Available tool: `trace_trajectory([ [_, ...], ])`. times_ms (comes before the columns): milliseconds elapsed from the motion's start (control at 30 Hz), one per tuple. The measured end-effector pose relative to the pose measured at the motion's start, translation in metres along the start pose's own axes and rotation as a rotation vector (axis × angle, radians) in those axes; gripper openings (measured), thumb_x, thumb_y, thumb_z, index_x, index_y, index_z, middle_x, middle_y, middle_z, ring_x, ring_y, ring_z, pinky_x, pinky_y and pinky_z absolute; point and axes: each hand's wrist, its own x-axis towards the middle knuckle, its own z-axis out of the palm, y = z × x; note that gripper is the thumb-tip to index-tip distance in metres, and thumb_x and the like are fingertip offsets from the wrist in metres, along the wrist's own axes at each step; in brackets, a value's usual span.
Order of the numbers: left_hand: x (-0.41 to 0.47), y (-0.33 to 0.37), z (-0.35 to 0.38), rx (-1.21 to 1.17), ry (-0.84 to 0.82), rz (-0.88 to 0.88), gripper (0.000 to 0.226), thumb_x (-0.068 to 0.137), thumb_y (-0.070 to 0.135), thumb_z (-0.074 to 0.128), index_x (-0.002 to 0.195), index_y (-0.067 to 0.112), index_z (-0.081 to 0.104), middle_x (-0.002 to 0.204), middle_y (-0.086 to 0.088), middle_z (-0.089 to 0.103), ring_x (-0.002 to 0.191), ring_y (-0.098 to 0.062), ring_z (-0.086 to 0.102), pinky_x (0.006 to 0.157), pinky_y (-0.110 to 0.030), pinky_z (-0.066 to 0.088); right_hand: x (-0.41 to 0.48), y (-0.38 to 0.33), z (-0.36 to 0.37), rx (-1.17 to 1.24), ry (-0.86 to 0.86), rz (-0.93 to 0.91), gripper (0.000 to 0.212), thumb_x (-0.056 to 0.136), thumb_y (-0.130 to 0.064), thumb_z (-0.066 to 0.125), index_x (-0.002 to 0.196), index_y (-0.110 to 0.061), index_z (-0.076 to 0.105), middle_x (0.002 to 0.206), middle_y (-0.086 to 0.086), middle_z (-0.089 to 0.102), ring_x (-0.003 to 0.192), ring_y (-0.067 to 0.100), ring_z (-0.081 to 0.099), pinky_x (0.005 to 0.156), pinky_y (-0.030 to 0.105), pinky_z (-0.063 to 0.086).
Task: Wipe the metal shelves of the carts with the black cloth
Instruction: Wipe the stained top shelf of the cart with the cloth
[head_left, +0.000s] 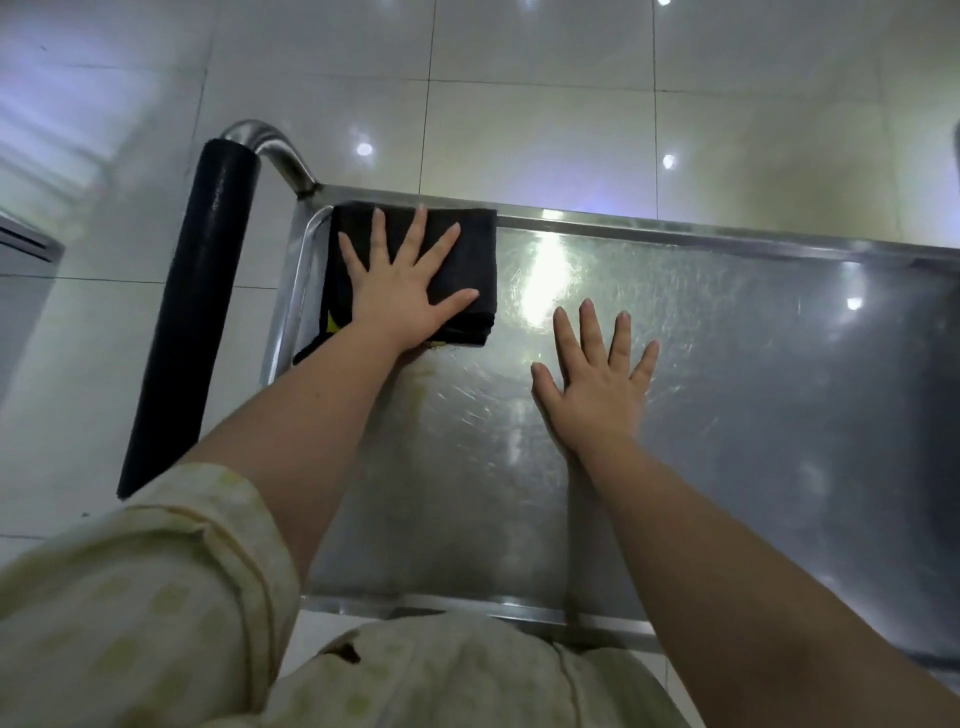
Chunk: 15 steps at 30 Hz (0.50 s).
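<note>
Already the left hand (402, 291) presses flat, fingers spread, on the black cloth (467, 270); unwiped shelf (753, 389) stretches rightward past the open right hand (597, 384).

The scene is viewed from a single wide-angle camera worn on the head, aimed forward and steeply down over the wearer's own forearms (332, 415). The metal shelf (727, 415) is seen from close above, filling the middle and right of the frame, and the tiled floor (519, 130) is taken in beyond it.
</note>
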Motion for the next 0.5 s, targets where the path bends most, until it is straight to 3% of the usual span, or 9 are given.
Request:
trace_trajectory([
  [167, -0.059, 0.029, 0.019, 0.063, -0.036, 0.086, 0.087, 0.078, 0.089, 0.009, 0.152, 0.05, -0.013, 0.164, 0.007, -0.018, 0.147, -0.039, -0.02, 0.111, -0.072, -0.006, 0.002, 0.001, -0.002, -0.007, 0.001, -0.01, 0.067, 0.096, -0.065, 0.011, 0.154, -0.042, -0.011, 0.164, -0.009, -0.018, 0.149, 0.03, -0.022, 0.115, 0.064, -0.009],
  [500, -0.229, 0.032, 0.077, 0.008, -0.05, 0.023, 0.085, 0.079, 0.09, 0.009, 0.152, 0.051, -0.009, 0.166, 0.006, -0.01, 0.148, -0.039, -0.019, 0.111, -0.071, -0.009, -0.001, 0.004, -0.005, 0.028, -0.017, -0.064, 0.062, 0.1, -0.06, 0.012, 0.156, -0.04, -0.005, 0.165, -0.006, -0.015, 0.149, 0.034, -0.021, 0.113, 0.067, -0.012],
])
